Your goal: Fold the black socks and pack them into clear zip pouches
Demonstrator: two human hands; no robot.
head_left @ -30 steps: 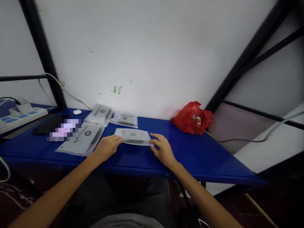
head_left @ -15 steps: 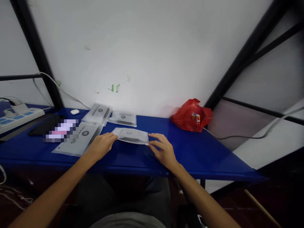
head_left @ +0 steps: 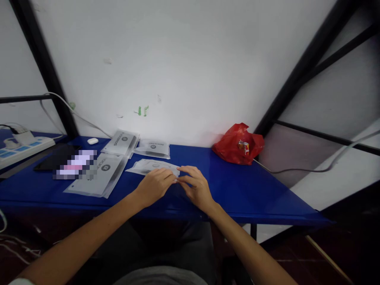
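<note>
While left hand (head_left: 156, 185) and right hand (head_left: 196, 187) pinch right end of translucent pouch (head_left: 152, 167), near frame centre, red bag (head_left: 237, 145) sits right of centre, against wall.

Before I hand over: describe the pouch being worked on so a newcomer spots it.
On the blue table, look left of the red bag for the frosted pouches. You want the small pouch at that group's right end. Unlike its neighbours, it has the left hand and right hand at its right corner.
</note>
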